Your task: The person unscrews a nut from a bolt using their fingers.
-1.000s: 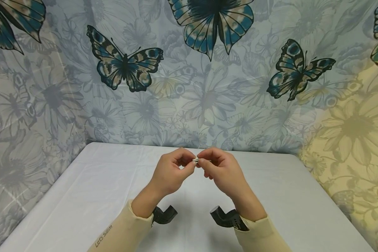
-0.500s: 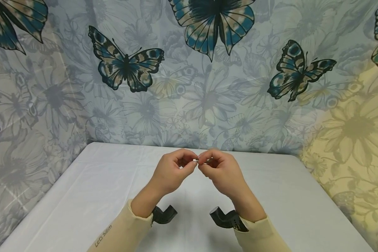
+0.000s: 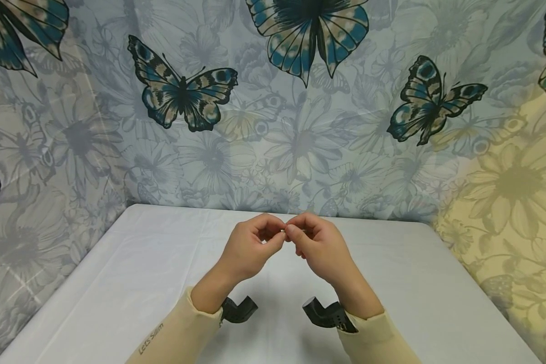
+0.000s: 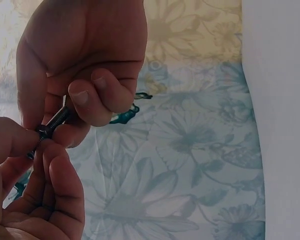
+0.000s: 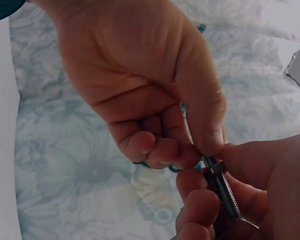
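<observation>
My left hand and my right hand meet fingertip to fingertip above the white table. Between them is a small dark metal bolt with a hex nut on its threaded shank. The left thumb and index finger pinch one end of the bolt, which they mostly hide. My right thumb and index finger pinch at the nut, and the bare thread runs on toward the right palm. In the left wrist view the threaded shank shows beside the curled right fingers, close past the nut.
A white cloth covers the table, its far edge against a butterfly-patterned fabric backdrop. Black wrist camera mounts jut inward from both wrists, under cream sleeves.
Both hands stay in about the same place. My right thumb and index finger shift against each other around the nut, the thumb sliding down, then back up. Less of the metal shows now.
</observation>
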Demonstrator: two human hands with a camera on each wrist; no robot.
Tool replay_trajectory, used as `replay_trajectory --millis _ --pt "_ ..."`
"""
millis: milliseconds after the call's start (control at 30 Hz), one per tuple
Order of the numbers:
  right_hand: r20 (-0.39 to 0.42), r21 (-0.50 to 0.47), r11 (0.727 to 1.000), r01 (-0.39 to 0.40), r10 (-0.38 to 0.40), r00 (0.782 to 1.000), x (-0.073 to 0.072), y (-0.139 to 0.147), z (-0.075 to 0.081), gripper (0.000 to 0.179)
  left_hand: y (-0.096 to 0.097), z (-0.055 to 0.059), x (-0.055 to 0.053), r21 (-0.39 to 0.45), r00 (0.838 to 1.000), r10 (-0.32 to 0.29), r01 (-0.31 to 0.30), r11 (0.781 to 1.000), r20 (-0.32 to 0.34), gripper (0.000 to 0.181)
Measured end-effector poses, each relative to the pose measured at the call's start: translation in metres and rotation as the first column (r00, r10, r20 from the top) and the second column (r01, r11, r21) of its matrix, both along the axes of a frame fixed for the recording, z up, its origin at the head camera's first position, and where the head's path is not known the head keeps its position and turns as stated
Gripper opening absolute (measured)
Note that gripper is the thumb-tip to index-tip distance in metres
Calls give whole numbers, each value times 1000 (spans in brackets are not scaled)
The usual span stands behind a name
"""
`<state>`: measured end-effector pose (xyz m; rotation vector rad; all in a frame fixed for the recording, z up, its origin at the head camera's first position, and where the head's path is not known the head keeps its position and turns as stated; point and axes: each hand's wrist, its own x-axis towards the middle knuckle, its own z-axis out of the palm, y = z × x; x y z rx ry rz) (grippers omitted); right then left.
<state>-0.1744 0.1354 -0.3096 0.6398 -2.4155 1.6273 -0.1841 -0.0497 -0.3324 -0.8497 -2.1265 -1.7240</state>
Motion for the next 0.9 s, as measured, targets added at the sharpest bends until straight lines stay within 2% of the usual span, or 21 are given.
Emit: replay_trajectory --millis 233,433,633,733,800,900 --pt "-25 -49 999 -1 0 1000 2 0 1 6 0 1 0 15 1000 2 -1 1000 -23 9" --pt "-2 -103 994 -19 19 1000 3 1 2 14 -2 2 1 28 1000 13 -13 1000 -9 10" --pt "14 -48 999 -23 23 1000 1 1 0 18 -3 1 2 19 1000 28 -28 999 12 11" --pt "-7 -19 1000 -18 18 1000 0 1 -1 12 -3 1 1 24 1000 21 -21 999 10 11" --pt "-19 -17 1000 -10 10 1000 0 1 -1 5 -3 2 1 31 1000 10 -10 999 3 11" --pt "-23 -35 999 -7 6 1000 1 1 0 11 -3 2 0 33 1000 10 -10 999 -9 10"
